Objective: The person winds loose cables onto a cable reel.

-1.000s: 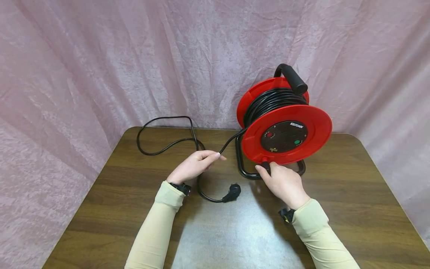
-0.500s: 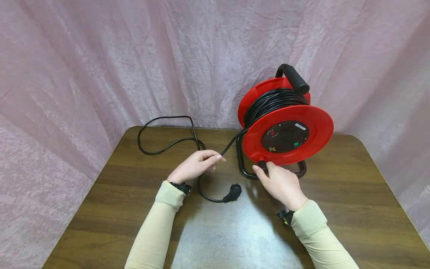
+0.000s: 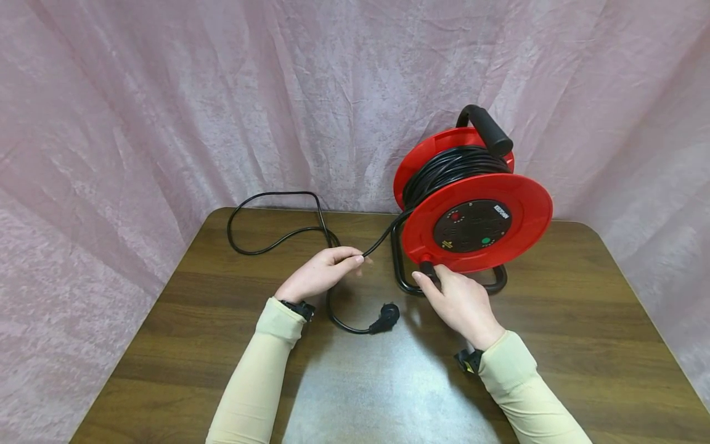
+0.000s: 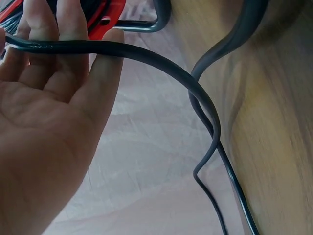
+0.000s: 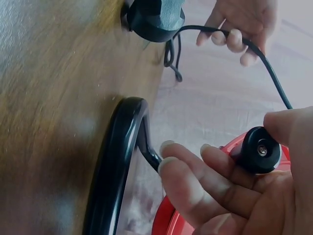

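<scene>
A red cable reel (image 3: 524, 206), wound with black cable, stands on a black tube frame (image 3: 397, 259). My left hand (image 3: 318, 272) pinches the power cable (image 3: 388, 231) between thumb and fingers, left of the reel. In the left wrist view that cable (image 4: 166, 66) runs across the fingers and curves away. My right hand (image 3: 465, 305) holds the reel's black crank knob (image 3: 428, 269) low on the front disc. Seen from the right wrist, thumb and index finger lie against the knob (image 5: 261, 151), the other fingers loosely bent. The plug (image 3: 385, 318) lies on the table between both hands.
The wooden table (image 3: 588, 345) ends at a pink curtain (image 3: 266, 111) behind. A slack loop of cable (image 3: 272, 248) lies at the back left. Above the reel rises a black carrying handle (image 3: 490, 132); the frame's foot (image 5: 115, 166) is close to my right fingers.
The reel has turned slightly clockwise, its knob moving left along the bottom with my right hand. My left hand stays nearly in place on the cable.
</scene>
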{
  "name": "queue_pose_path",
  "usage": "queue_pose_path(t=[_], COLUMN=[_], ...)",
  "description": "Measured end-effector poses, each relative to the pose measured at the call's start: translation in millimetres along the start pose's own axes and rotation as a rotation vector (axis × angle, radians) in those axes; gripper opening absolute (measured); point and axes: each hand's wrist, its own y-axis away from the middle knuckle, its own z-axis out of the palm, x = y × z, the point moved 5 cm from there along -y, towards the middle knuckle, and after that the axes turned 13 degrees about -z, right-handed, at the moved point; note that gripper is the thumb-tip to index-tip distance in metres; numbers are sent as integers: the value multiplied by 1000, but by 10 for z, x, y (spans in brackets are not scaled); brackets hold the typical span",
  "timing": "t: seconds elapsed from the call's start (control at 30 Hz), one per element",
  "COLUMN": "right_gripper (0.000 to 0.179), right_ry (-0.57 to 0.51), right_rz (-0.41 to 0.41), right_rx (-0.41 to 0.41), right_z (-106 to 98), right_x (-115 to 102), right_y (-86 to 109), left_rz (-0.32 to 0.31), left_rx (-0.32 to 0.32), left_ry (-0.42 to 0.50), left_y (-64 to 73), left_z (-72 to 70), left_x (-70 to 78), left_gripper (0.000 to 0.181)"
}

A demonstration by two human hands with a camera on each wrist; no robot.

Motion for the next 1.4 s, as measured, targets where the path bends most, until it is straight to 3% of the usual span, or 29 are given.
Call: queue_pose_path(t=[0.4,0.63,0.93,1.4], right_gripper=[52,49,48,47], right_ry=[-27,-36,-53,-72], right_rz=[0,-3,-8,-31], right_rx=[25,30,45,60], right_z=[19,38,10,-90], right_x=[-36,-66,-101,-248], right_y=[-6,-17,-44,-166], left_rz=[-29,-40,-10,42], left_rx=[-17,9,18,51], left_ry=[-6,-35,-102,-30], left_y=[5,1,-16,-22], left_z=[-11,-34,-39,-71], left_x=[-61,-104,-85,-76], left_gripper=[33,35,36,28])
